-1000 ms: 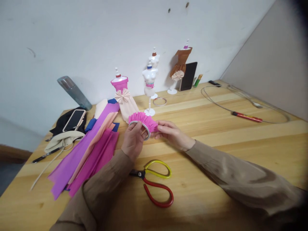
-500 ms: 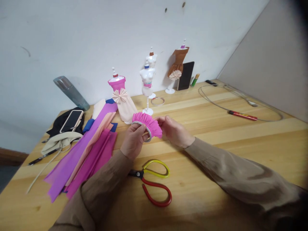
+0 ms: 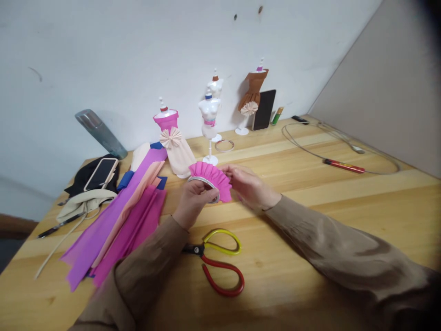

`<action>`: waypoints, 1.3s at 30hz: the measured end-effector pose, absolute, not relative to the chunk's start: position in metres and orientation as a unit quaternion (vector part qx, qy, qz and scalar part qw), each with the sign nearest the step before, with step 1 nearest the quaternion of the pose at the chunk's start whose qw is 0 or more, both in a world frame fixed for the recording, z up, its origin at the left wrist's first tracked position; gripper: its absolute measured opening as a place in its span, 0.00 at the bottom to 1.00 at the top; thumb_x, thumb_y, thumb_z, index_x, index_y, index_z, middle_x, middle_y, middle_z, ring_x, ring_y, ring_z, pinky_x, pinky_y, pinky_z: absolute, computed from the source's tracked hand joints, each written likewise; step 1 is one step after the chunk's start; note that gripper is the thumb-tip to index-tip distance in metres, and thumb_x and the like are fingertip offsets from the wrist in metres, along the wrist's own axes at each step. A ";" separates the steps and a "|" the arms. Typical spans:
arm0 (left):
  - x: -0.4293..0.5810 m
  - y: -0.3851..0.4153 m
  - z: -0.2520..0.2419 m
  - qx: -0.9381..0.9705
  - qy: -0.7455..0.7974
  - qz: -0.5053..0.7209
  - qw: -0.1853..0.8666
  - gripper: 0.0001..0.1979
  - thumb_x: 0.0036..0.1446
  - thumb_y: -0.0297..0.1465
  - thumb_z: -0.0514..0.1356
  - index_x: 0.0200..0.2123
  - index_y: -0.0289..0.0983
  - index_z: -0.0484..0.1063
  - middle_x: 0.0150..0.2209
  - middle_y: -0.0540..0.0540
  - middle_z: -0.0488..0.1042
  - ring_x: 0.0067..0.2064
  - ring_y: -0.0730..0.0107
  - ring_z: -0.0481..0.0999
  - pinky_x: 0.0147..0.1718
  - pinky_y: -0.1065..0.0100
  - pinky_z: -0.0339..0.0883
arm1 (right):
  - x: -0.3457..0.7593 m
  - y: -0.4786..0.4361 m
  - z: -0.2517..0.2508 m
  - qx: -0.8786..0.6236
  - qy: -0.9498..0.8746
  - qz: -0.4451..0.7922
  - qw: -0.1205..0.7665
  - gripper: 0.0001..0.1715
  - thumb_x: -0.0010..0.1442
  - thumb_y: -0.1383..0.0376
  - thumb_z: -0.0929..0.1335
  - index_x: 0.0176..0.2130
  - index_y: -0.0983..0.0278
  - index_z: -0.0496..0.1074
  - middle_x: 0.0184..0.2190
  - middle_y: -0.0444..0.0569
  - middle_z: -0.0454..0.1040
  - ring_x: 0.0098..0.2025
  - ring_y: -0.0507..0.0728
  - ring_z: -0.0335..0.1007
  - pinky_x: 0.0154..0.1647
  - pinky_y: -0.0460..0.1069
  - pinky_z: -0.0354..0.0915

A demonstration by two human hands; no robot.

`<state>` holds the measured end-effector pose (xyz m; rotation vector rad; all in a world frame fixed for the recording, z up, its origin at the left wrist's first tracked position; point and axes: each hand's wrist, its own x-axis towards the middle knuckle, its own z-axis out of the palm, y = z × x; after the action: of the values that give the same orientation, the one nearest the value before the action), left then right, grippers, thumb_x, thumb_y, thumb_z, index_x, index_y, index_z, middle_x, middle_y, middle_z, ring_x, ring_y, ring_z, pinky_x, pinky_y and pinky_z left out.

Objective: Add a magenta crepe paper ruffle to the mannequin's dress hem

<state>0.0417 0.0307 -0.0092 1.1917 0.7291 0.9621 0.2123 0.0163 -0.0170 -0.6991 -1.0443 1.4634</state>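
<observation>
My left hand [image 3: 193,202] is closed on a thin grey-white ring, perhaps a tape roll [image 3: 198,179], with the thumb pressed on its lower right side. A pleated strip of bright pink crepe paper [image 3: 215,177] fans out along the ring's outer edge. At the strip's right end, my right hand [image 3: 253,186] has its fingers pinched together against the pleats; the fingertips are partly hidden. Scissors [image 3: 222,264] with one yellow and one red handle lie just below my hands, their blades under my left sleeve.
Purple, peach and pink paper sheets [image 3: 117,220] lie to the left, beside a phone [image 3: 101,174] and a pen [image 3: 62,225]. Small dress forms stand along the wall, one in a pink top [image 3: 167,122], one in brown [image 3: 255,85]. A cable [image 3: 289,142] loops at the right.
My left thumb has slid right and down along the ring, and the pink pleats have tilted slightly. My right hand stays at the strip's end.
</observation>
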 end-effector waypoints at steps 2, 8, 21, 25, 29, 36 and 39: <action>0.041 0.031 -0.011 0.557 0.324 0.412 0.644 0.10 0.38 0.29 0.73 0.22 0.33 0.75 0.21 0.50 0.73 0.25 0.75 0.69 0.27 0.72 0.64 | 0.214 0.018 -0.016 -0.333 -0.471 0.595 0.559 0.17 0.48 0.54 0.76 0.32 0.64 0.75 0.27 0.44 0.74 0.29 0.52 0.67 0.33 0.48 0.63; 0.042 0.029 -0.012 0.631 0.283 0.381 0.614 0.03 0.46 0.28 0.68 0.23 0.34 0.77 0.25 0.47 0.75 0.30 0.70 0.72 0.33 0.69 0.67 | 0.218 0.017 -0.010 -0.340 -0.466 0.607 0.546 0.18 0.48 0.52 0.75 0.27 0.64 0.74 0.24 0.45 0.73 0.26 0.51 0.66 0.30 0.48 0.62; 0.039 0.031 -0.009 0.683 0.308 0.436 0.498 0.05 0.47 0.28 0.67 0.21 0.38 0.77 0.22 0.48 0.75 0.27 0.69 0.71 0.30 0.69 0.64 | 0.247 0.029 -0.006 -0.429 -0.504 0.623 0.416 0.21 0.46 0.53 0.77 0.22 0.67 0.72 0.17 0.46 0.73 0.17 0.49 0.67 0.18 0.42 0.62; 0.038 0.030 -0.002 0.673 0.321 0.452 0.489 0.07 0.46 0.28 0.69 0.19 0.38 0.76 0.21 0.49 0.73 0.29 0.67 0.71 0.34 0.68 0.65 | 0.246 0.010 0.011 -0.313 -0.669 0.665 0.113 0.15 0.50 0.57 0.75 0.26 0.67 0.76 0.19 0.46 0.75 0.20 0.50 0.70 0.23 0.43 0.66; 0.037 0.029 0.006 0.696 0.332 0.416 0.482 0.08 0.49 0.27 0.65 0.19 0.37 0.76 0.21 0.48 0.73 0.27 0.68 0.70 0.30 0.69 0.62 | 0.232 -0.008 0.024 -0.238 -0.766 0.597 0.020 0.07 0.52 0.65 0.74 0.33 0.66 0.80 0.25 0.48 0.78 0.25 0.51 0.72 0.25 0.42 0.66; 0.029 0.032 0.011 0.868 0.240 0.269 0.341 0.13 0.46 0.22 0.60 0.14 0.37 0.65 0.16 0.52 0.61 0.21 0.75 0.55 0.24 0.69 0.49 | 0.228 -0.007 0.034 -0.346 -0.726 0.513 0.301 0.12 0.58 0.59 0.70 0.27 0.64 0.74 0.19 0.41 0.69 0.20 0.48 0.61 0.21 0.43 0.59; 0.025 0.030 0.012 0.925 0.186 0.228 0.239 0.14 0.44 0.21 0.59 0.14 0.38 0.59 0.17 0.51 0.58 0.22 0.73 0.52 0.25 0.67 0.46 | 0.225 0.000 0.028 -0.417 -0.648 0.449 0.452 0.12 0.55 0.57 0.71 0.31 0.64 0.75 0.26 0.45 0.74 0.28 0.52 0.68 0.30 0.47 0.65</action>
<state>0.0254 0.0302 0.0124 2.5333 0.5104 0.6241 0.2252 -0.0001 0.0283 -1.0302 -1.6021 1.1095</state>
